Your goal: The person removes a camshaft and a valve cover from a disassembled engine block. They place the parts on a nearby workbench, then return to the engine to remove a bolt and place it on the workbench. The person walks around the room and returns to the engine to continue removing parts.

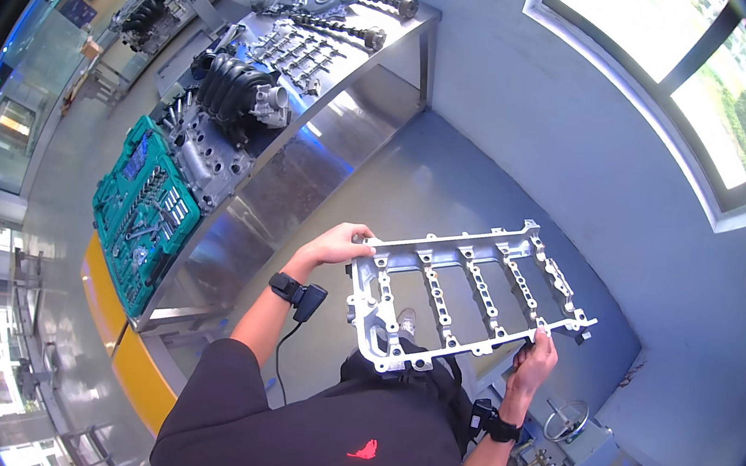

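A silver cast-metal camshaft carrier frame [481, 289], with several crossbars and bolt holes, is held up in front of my body over the floor. My left hand [341, 244] is closed on its upper left corner, thumb on top and the other fingers partly hidden. At the near long rail, toward the right end, my right hand [532, 364] grips the frame, with its fingers partly out of sight underneath. Through the openings between the crossbars I see the floor and a shoe [407, 321].
On the left, a metal workbench [355, 77] carries a black intake manifold [228, 89], camshafts [337, 30], rows of small metal parts [294, 54] and a green tool case [144, 214]. A wall with a window [690, 76] rises right. A handwheel [566, 421] stands lower right.
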The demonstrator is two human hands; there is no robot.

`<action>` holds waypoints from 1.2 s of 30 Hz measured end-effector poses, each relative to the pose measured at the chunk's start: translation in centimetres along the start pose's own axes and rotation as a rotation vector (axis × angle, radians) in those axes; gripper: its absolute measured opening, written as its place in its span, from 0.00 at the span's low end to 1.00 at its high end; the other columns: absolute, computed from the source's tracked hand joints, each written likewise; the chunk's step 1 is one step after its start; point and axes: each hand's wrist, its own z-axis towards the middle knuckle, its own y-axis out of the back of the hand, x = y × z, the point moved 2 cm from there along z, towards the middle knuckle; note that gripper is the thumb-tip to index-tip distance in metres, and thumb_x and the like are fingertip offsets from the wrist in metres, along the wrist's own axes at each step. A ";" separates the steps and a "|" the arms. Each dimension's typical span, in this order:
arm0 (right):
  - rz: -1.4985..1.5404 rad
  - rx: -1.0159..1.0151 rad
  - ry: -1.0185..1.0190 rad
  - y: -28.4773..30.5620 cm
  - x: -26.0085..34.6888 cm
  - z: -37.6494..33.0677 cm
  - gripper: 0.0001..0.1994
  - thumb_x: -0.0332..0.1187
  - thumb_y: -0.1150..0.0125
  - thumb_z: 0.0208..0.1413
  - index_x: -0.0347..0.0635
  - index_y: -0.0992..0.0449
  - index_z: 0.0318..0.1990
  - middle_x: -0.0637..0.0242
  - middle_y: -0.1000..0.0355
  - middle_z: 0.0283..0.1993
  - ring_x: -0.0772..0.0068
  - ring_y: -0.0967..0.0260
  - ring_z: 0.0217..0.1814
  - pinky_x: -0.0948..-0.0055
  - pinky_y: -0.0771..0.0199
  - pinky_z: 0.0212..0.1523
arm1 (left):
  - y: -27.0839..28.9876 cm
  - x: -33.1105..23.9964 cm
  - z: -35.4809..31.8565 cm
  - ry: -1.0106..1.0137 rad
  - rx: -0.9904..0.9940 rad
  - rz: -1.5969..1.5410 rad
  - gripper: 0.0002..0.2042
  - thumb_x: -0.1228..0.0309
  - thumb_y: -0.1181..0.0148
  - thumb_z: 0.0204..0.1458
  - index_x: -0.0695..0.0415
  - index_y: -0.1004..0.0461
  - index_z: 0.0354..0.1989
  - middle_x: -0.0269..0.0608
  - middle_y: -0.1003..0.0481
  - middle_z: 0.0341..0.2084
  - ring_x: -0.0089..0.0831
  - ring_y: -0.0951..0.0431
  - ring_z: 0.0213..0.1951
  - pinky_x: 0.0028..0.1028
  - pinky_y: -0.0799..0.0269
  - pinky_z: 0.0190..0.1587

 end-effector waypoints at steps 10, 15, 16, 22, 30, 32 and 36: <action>-0.025 0.204 -0.135 -11.6 3.4 15.8 0.09 0.33 0.53 0.53 0.42 0.34 0.23 0.81 0.51 0.11 0.89 0.56 0.07 0.84 0.58 0.08 | 6.4 -2.1 7.4 0.124 -0.181 -0.121 0.17 0.66 0.42 0.42 0.64 0.29 0.40 0.44 0.27 0.33 0.28 0.29 0.36 0.27 0.35 0.42; -0.083 0.290 -0.131 -18.5 8.1 23.1 0.09 0.33 0.52 0.53 0.40 0.33 0.23 0.81 0.49 0.12 0.89 0.54 0.08 0.85 0.56 0.08 | 9.1 -4.3 11.0 0.151 -0.354 -0.358 0.15 0.72 0.42 0.44 0.66 0.30 0.40 0.39 0.27 0.33 0.24 0.30 0.37 0.23 0.37 0.43; -0.118 0.342 -0.105 -20.6 9.0 24.6 0.09 0.32 0.52 0.53 0.40 0.32 0.23 0.80 0.48 0.12 0.89 0.54 0.08 0.84 0.56 0.09 | 10.0 -4.4 11.9 0.165 -0.407 -0.375 0.14 0.73 0.44 0.45 0.66 0.30 0.40 0.38 0.28 0.34 0.24 0.30 0.37 0.23 0.37 0.43; -0.250 0.531 -0.003 -30.8 13.0 31.6 0.10 0.34 0.53 0.53 0.39 0.32 0.24 0.80 0.49 0.12 0.89 0.55 0.09 0.84 0.56 0.10 | 12.9 -6.1 16.0 0.148 -0.575 -0.537 0.13 0.74 0.47 0.46 0.66 0.30 0.40 0.39 0.28 0.33 0.24 0.30 0.35 0.23 0.36 0.41; -0.463 0.673 0.174 -47.5 17.2 37.1 0.11 0.35 0.51 0.52 0.39 0.32 0.21 0.79 0.46 0.12 0.89 0.54 0.10 0.83 0.57 0.11 | 17.6 -2.5 24.0 0.075 -0.845 -0.775 0.13 0.74 0.47 0.46 0.65 0.30 0.41 0.40 0.28 0.36 0.25 0.31 0.38 0.23 0.37 0.42; -0.495 0.712 0.221 -51.4 17.7 38.4 0.11 0.34 0.51 0.52 0.39 0.32 0.21 0.79 0.47 0.11 0.89 0.54 0.10 0.83 0.58 0.11 | 19.4 -2.0 26.0 0.058 -0.871 -0.864 0.13 0.75 0.47 0.46 0.65 0.30 0.41 0.40 0.28 0.36 0.25 0.31 0.39 0.23 0.37 0.43; -0.586 0.753 0.269 -59.0 19.0 40.7 0.13 0.35 0.51 0.52 0.39 0.34 0.19 0.79 0.46 0.12 0.88 0.54 0.10 0.82 0.57 0.11 | 21.3 -1.6 29.7 0.066 -0.921 -0.967 0.12 0.76 0.48 0.47 0.65 0.31 0.42 0.40 0.29 0.37 0.25 0.31 0.39 0.22 0.38 0.43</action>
